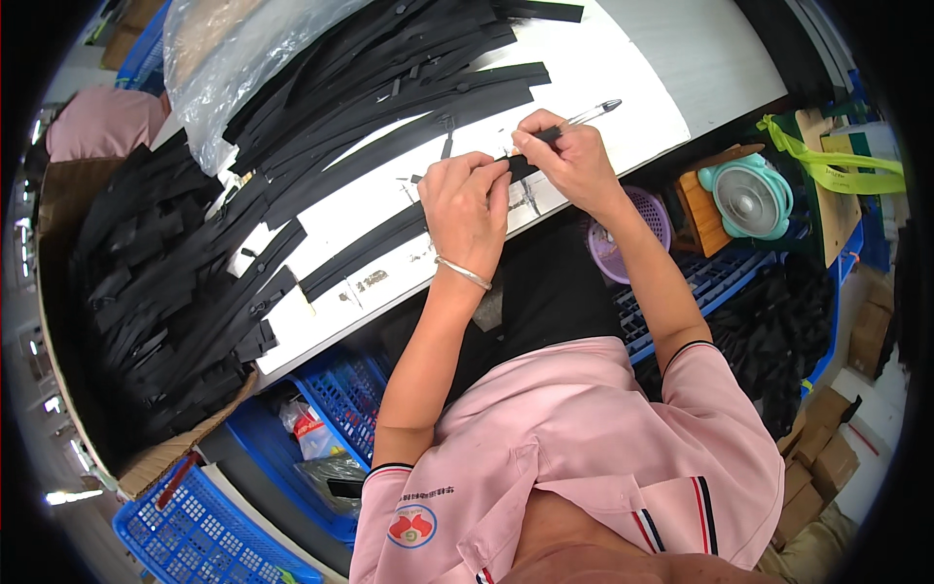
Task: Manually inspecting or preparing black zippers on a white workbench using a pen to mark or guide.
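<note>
My left hand, with a bangle on its wrist, pinches a black zipper close to its right end. The strip trails left along the near edge of the white work board. Right beside it, my right hand has thumb and finger closed on the same zipper's end; what exactly lies between the fingertips is too small to make out. A clear-barrelled pen lies just past my right hand. Farther off, a pile of black zippers covers the board, several with pulls showing.
At the left, a cardboard box overflows with black zippers. Clear plastic sheeting lies at the far left. Blue baskets stand below the table. To the right are a purple basket, a teal fan and a yellow-green strap.
</note>
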Demonstrator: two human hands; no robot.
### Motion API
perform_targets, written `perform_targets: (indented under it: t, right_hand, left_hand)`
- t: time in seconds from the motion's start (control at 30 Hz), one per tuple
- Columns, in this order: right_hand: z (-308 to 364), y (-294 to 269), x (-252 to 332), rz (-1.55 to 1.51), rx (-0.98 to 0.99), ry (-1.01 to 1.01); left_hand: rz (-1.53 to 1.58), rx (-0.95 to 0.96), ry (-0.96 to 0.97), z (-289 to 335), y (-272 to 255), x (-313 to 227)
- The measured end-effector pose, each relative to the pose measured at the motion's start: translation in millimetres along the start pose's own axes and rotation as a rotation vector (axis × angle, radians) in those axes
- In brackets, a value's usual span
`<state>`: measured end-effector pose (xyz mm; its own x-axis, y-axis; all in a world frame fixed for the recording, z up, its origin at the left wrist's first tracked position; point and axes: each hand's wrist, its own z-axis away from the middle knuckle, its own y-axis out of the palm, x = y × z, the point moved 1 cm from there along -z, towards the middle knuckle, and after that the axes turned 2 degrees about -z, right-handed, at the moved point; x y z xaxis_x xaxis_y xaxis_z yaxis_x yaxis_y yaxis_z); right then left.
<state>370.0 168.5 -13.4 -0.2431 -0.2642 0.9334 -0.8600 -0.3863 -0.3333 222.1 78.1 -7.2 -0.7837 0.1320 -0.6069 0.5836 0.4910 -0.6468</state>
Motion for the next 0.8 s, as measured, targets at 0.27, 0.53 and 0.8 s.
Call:
perform_targets:
  t: [0.27,0.53,0.8]
  right_hand:
    - [-0.7,6.4,-3.4,0.104,-0.091,-0.222]
    - [3.6,-4.7,1.9,0.064,0.066,-0.197]
    - [3.8,-4.8,-1.6,0.059,0.101,-0.141]
  left_hand:
    - [-0.009,0.004,-0.026,2.1,2.0,3.3]
    - [0.013,0.003,-0.04,3.5,3.1,4.1]
    - [0.02,-0.011,-0.01,-4.5,-3.0,9.2]
